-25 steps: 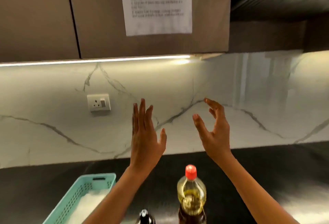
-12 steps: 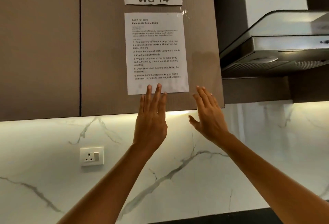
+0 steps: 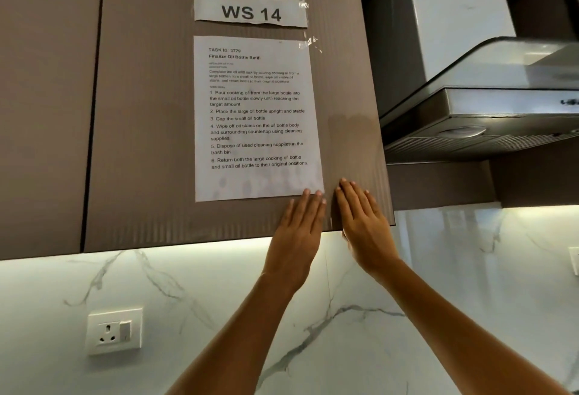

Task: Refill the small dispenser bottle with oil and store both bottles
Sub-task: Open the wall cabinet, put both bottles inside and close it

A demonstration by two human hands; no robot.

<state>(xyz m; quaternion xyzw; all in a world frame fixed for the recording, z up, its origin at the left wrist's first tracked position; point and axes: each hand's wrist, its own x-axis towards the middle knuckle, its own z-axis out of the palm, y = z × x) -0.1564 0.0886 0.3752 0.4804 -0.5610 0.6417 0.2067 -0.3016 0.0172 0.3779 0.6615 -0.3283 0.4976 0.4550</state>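
Since half a second ago both hands have slid to the right along the cabinet door and now lie side by side near its lower right corner; a second ago they were raised over the worktop with the two bottles below them. Neither the large oil bottle nor the small dispenser bottle is in view now, so where they stand cannot be told.

The left hand (image 3: 299,238) lies flat against the cabinet door (image 3: 150,131), its fingers (image 3: 308,203) straight and pressed together, the tips touching the bottom right corner of the instruction sheet (image 3: 253,118). The right hand (image 3: 365,231) is just beside it, fingers extended and only slightly spread, palm over the door's bottom edge, holding nothing.

Above the sheet a taped label (image 3: 250,12) reads "WS 14". To the right of the cabinet hangs a range hood (image 3: 479,106). Below the cabinet is a marble backsplash (image 3: 219,300) lit from under the cabinet's bottom edge, with a wall socket (image 3: 114,330) at its lower left.
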